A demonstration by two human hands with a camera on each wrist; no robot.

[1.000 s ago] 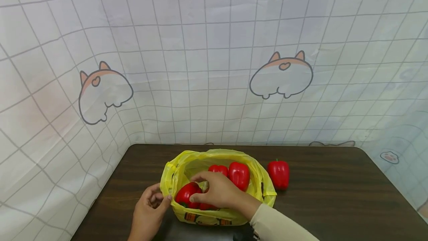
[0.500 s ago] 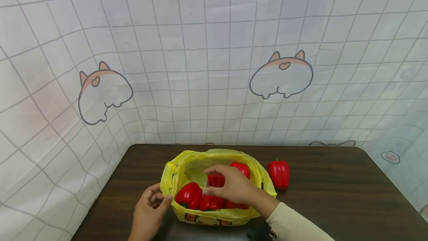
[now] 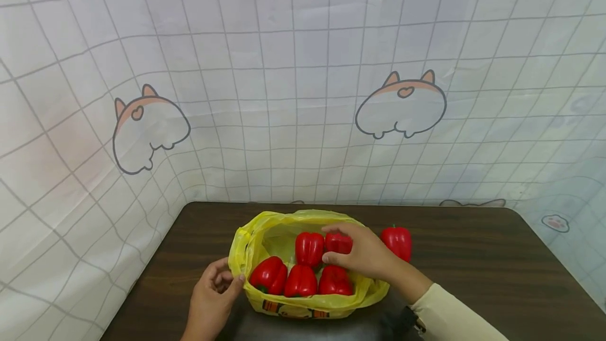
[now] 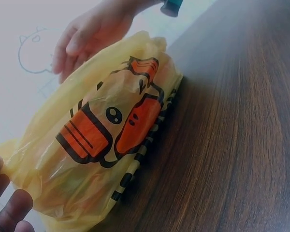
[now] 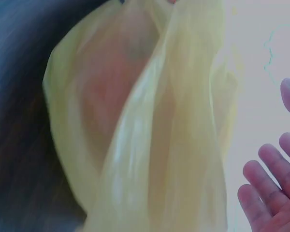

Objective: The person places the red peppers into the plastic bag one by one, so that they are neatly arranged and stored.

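Note:
A yellow plastic bag with a cartoon print stands with its mouth wide, holding several red bell peppers. My left hand pinches the bag's left rim between thumb and fingers; the left wrist view has those fingers on the yellow film. Over the right part of the bag hovers my right hand, fingers spread and nothing in them. It covers part of a pepper at the back right of the bag. In the right wrist view the fingers are extended beside the bag's side.
Another red bell pepper stands on the dark wood table right of the bag, partly behind the right hand. A white grid-patterned cloth hangs behind the table and at its sides.
My right hand has moved rightward across the bag, from near the front-left pepper to the right side, uncovering the peppers in the middle. The left hand stays on the rim.

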